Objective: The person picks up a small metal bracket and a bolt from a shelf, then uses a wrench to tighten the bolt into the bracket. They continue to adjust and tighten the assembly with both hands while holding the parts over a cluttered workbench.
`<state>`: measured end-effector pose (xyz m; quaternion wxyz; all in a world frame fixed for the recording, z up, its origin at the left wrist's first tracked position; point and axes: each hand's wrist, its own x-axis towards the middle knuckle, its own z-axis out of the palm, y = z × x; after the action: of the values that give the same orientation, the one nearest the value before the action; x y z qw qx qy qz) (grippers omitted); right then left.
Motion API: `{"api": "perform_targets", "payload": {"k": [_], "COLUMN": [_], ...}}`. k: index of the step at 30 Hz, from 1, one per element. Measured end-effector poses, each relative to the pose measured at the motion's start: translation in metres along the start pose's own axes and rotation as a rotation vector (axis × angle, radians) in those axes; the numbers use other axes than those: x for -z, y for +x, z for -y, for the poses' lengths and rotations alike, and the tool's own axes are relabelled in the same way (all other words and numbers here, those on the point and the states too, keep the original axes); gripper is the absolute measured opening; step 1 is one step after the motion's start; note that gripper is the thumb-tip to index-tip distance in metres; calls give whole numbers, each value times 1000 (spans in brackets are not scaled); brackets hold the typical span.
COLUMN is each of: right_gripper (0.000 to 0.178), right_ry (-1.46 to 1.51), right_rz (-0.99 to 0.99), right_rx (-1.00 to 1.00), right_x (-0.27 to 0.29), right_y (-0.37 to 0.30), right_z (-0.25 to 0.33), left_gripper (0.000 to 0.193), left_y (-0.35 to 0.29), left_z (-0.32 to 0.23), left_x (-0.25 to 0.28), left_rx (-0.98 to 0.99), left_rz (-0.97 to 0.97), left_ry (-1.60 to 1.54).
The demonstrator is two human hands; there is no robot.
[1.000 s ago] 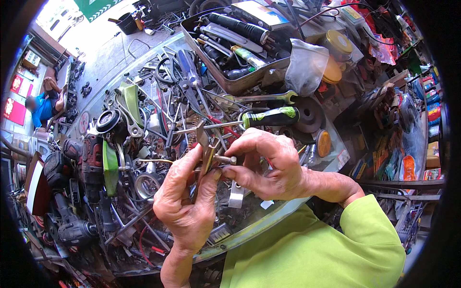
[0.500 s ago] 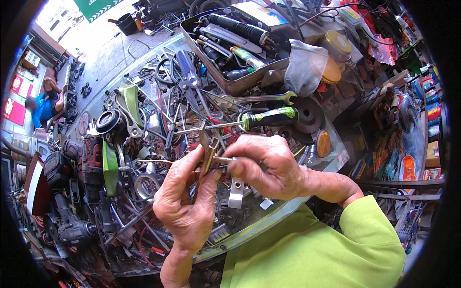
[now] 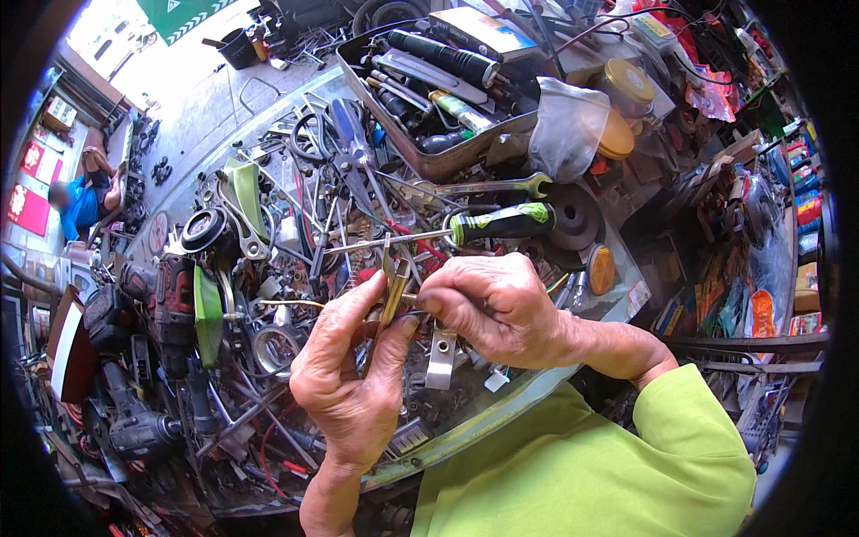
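Between the thumb and fingers of my left hand (image 3: 347,385) is a brass-coloured metal bracket (image 3: 393,300), held upright. My right hand (image 3: 497,309) pinches a threaded bolt (image 3: 411,299) whose end meets the bracket's side. My right fingers hide the bolt's head end. Below them shows a silver metal strip with a hole (image 3: 439,362); whether it is held or lies on the table I cannot tell. Just beyond my hands lies a screwdriver with a green and black handle (image 3: 506,224), its shaft pointing left past the bracket's top.
An open-ended wrench (image 3: 488,186) and a grinding disc (image 3: 573,217) lie beyond the screwdriver. At the back stands a metal tray of tools (image 3: 434,166). Power drills (image 3: 172,300) crowd the left. Loose parts cover the glass-topped table (image 3: 501,407). A person in blue (image 3: 79,206) sits far left.
The bracket has turned a little in my left hand. Less of the bolt shows between the bracket and my right fingers, which have shifted slightly left.
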<state>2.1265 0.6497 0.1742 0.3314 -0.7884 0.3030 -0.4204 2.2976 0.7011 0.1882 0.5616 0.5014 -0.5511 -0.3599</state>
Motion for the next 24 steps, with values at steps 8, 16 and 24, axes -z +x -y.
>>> {"api": "perform_targets", "payload": {"k": [8, 16, 24], "right_gripper": [16, 16, 28], "right_ry": [157, 264, 411], "right_rz": [-7, -46, 153], "right_rx": [-172, -227, -394], "right_x": [3, -2, 7], "right_y": [3, 0, 6], "right_z": [14, 13, 16], "left_gripper": [38, 38, 42], "left_y": [0, 0, -1], "left_z": [1, 2, -2], "left_x": [1, 3, 6], "left_rx": [18, 19, -10], "left_rz": [-4, -7, 31], "left_ry": [4, 1, 73]}}
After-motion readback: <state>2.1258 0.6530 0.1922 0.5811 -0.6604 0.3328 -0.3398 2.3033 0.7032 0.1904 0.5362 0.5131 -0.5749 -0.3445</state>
